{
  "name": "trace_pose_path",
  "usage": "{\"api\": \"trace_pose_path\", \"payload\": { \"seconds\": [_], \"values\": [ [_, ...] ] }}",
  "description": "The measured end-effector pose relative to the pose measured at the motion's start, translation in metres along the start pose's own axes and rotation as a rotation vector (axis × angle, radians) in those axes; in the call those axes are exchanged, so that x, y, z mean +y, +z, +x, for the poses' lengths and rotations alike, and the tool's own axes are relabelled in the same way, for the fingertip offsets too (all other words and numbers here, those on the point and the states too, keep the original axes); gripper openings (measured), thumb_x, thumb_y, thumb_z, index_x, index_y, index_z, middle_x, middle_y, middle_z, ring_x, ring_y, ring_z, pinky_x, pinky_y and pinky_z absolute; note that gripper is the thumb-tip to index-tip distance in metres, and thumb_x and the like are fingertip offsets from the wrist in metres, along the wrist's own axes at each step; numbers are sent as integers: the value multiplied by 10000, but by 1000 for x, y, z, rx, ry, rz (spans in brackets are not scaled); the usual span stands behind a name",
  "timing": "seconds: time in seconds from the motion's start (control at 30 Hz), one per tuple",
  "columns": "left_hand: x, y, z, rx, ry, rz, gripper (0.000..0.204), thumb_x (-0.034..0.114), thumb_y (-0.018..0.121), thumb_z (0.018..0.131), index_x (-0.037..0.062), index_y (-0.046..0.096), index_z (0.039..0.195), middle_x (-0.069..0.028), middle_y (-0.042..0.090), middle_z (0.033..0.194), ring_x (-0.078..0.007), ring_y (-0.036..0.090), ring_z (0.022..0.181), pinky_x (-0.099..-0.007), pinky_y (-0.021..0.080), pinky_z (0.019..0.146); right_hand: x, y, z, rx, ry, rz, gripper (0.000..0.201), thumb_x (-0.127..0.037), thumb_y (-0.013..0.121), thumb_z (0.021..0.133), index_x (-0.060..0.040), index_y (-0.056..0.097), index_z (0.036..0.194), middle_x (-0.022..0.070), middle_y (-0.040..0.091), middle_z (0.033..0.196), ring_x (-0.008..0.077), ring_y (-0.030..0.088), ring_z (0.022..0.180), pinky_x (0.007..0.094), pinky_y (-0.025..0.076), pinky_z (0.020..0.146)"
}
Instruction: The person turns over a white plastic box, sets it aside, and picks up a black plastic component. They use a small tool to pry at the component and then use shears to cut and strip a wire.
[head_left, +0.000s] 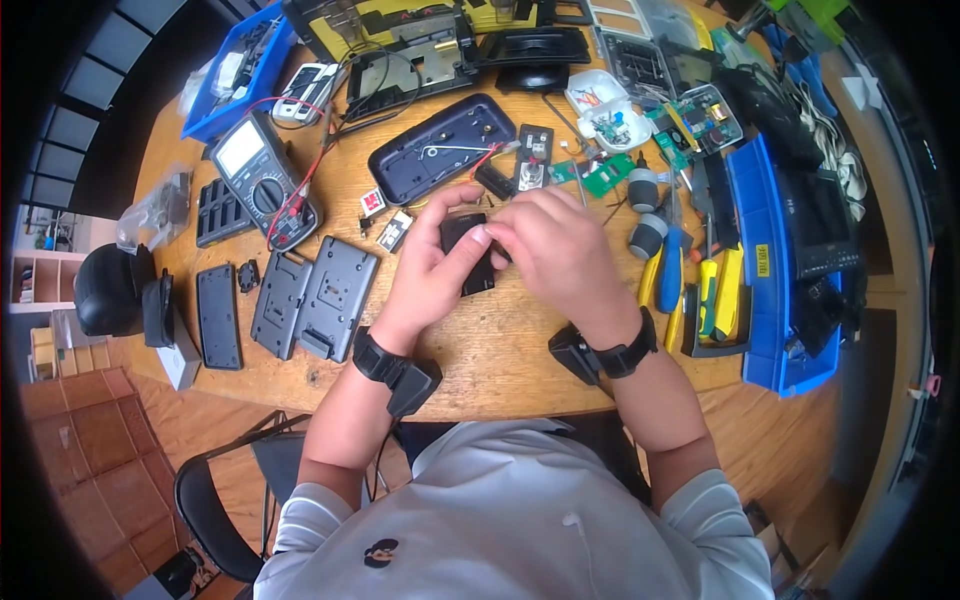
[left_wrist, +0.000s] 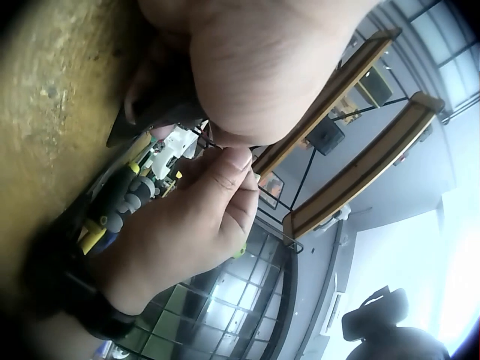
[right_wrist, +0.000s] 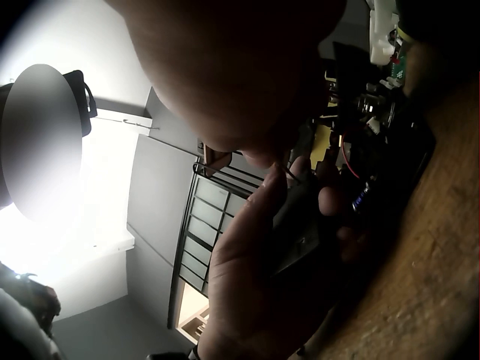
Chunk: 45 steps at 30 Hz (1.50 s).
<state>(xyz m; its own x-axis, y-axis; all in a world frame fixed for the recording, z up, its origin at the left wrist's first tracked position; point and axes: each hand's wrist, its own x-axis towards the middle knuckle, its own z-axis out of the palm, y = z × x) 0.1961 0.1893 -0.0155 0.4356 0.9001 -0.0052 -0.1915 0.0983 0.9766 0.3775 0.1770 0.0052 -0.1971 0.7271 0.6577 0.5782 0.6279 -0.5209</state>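
A small black rectangular case point(head_left: 480, 278) is held over the near middle of the table by the left hand point(head_left: 425, 265), its thumb across the front and its fingers behind. The right hand point(head_left: 560, 245) meets it at the upper right edge, thumb and forefinger pinched together. In the right wrist view a thin wire-like piece point(right_wrist: 291, 173) shows at those fingertips; its kind cannot be told. That view also shows the flat face of the case along the left palm. In the left wrist view the right hand's fingertips are partly covered by the left hand.
A dark blue tray-like shell point(head_left: 400, 165) lies beyond the hands. Left are a multimeter point(head_left: 262, 190) with red leads and black plates point(head_left: 335, 290). Green circuit boards point(head_left: 608, 175), a blue-handled screwdriver point(head_left: 669, 270), yellow-handled tools point(head_left: 727, 295) and a blue bin point(head_left: 765, 250) stand right.
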Motion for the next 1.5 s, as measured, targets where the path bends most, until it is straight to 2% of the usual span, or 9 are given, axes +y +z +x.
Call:
{"api": "trace_pose_path", "payload": {
  "seconds": [0.07, 0.27, 0.4, 0.47, 0.6, 0.67, 1.17, 1.4, 1.5],
  "values": [
    [-5, -1, 1, 44, 29, 54, 273, 93, 586, 1036, 9, 537, 1291, -64, 683, 987, -111, 671, 872, -270, 554, 787, 1, 0, 0, 3, -1, -13, 129, -80, 753, 824, -40, 636, 859, 102, 623, 832, 310, 618, 782, 417, 508, 679],
    [-6, -3, 0, -15, -19, 33, 116, 88, 563, 1048, 14, 584, 1135, -69, 687, 980, -119, 687, 849, -276, 576, 753, 3, 3, -2, -6, -4, -30, 134, -91, 753, 828, -39, 633, 861, 102, 614, 827, 307, 619, 784, 411, 512, 672],
    [-2, 0, 0, -25, -34, 42, 95, 86, 550, 1054, 18, 577, 1114, -77, 684, 981, -135, 694, 837, -293, 591, 738, 1, 4, -2, 25, 26, -16, 139, -126, 756, 843, -47, 642, 833, 103, 617, 822, 309, 622, 781, 410, 511, 667],
    [-2, -2, 0, -42, -121, -152, 143, 127, 589, 1042, 27, 598, 1144, -59, 682, 1022, -121, 667, 917, -273, 567, 785, 0, 4, -2, 35, 64, -29, 162, -159, 761, 844, -51, 645, 812, 104, 617, 801, 310, 624, 770, 412, 511, 662],
    [-3, 2, 1, -19, -22, -66, 114, 107, 590, 1037, 36, 613, 1122, -44, 677, 1030, -114, 641, 948, -269, 527, 853, -2, 3, -3, 12, 164, -74, 232, -231, 764, 852, -61, 642, 753, 106, 610, 730, 315, 630, 731, 419, 510, 639],
    [-2, 3, 1, -36, 35, 72, 78, 70, 527, 1059, 17, 571, 1095, -80, 673, 969, -141, 684, 833, -300, 596, 737, -2, 3, -5, -9, 159, -112, 238, -232, 761, 853, -62, 634, 745, 106, 607, 716, 317, 632, 721, 420, 509, 631],
    [-4, 1, 0, -28, 58, 214, 76, 78, 553, 1047, 14, 581, 1077, -56, 674, 945, -114, 673, 799, -263, 566, 727, -4, 7, -2, -40, 66, -241, 212, -188, 714, 879, -65, 599, 751, 92, 578, 751, 297, 607, 736, 411, 502, 644],
    [-1, 2, -1, -45, -27, 34, 71, 95, 567, 1046, 30, 580, 1072, -52, 672, 963, -104, 668, 811, -257, 568, 726, -5, 5, -2, -54, 60, -232, 212, -191, 710, 880, -68, 590, 755, 91, 575, 753, 296, 604, 736, 412, 501, 650],
    [1, 5, -2, -24, -66, -29, 94, 141, 599, 1024, 52, 612, 1053, -6, 650, 981, -72, 602, 880, -237, 502, 788, -2, 7, -4, -36, 90, -198, 211, -195, 709, 880, -64, 592, 762, 100, 583, 757, 308, 613, 740, 420, 505, 648]
  ]
}}
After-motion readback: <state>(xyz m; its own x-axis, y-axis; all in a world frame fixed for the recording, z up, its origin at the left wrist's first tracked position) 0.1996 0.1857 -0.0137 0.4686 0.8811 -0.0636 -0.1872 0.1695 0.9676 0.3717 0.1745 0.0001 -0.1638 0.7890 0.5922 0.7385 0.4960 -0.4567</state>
